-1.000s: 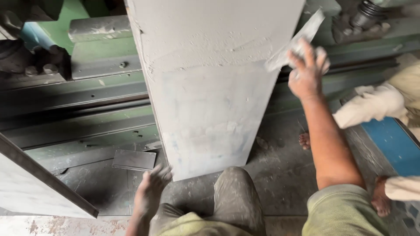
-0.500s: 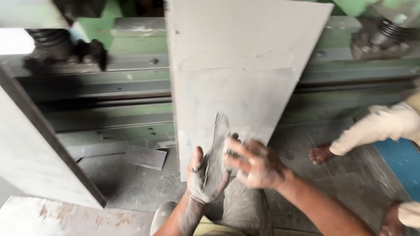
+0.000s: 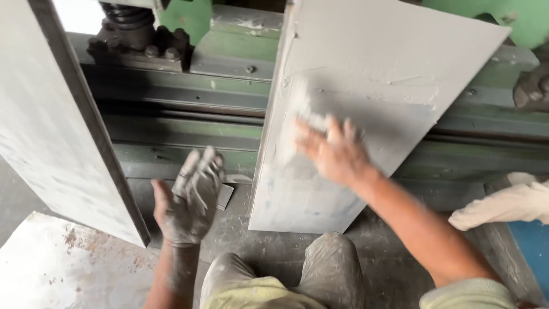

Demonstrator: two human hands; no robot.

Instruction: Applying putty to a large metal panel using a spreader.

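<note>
The right hand (image 3: 334, 151) presses a blurred pale pad, perhaps a cloth (image 3: 306, 114), against the grey panel (image 3: 372, 68), which stands on the floor (image 3: 257, 246) leaning on the green machine (image 3: 189, 109). The left hand (image 3: 191, 197) hangs open, dusty and empty, left of the panel's bottom edge.

Green machine frame (image 3: 189, 68) behind; second grey panel (image 3: 51, 126) left of it; blue mat (image 3: 529, 252) lower right.
</note>
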